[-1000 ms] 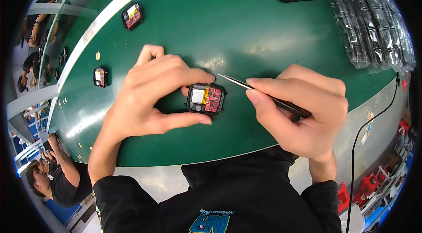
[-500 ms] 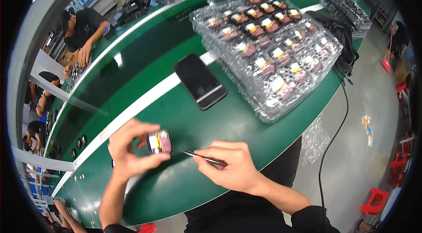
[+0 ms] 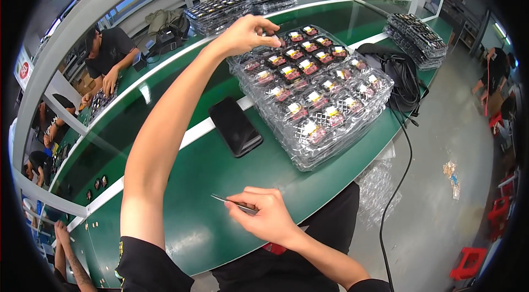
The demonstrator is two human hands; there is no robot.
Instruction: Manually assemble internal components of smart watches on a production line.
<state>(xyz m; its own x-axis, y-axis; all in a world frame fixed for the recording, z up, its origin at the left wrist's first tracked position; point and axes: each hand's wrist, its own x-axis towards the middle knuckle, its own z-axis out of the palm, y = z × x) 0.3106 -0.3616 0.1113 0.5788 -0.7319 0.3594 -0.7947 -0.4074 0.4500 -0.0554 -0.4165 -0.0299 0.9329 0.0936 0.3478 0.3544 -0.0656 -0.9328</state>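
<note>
My left hand (image 3: 250, 36) reaches out to the far left part of a clear plastic blister tray (image 3: 308, 154). Its thumb and fingers curl around a small square electronic module (image 3: 282, 42), mostly hidden by the fingers. Similar modules (image 3: 307, 66), black-rimmed with white, yellow and reddish parts, fill several pockets of the stacked trays; those in the nearer rows look covered by clear plastic. Above the near part of the green table, my right hand (image 3: 267, 216) grips a pair of thin metal tweezers (image 3: 220, 198), tips pointing left.
A black phone (image 3: 236, 126) lies left of the trays. Black bag and cable (image 3: 394, 71) sit at their right, the cable hanging to the floor. More tray stacks (image 3: 416, 41) stand farther off. A co-worker (image 3: 110, 55) sits across the belt. Red stools (image 3: 468, 263) stand at right.
My left hand has carried the module from the near table up to the tray's far left part. My right hand still holds the tweezers, slightly lower left. The view has shifted.
</note>
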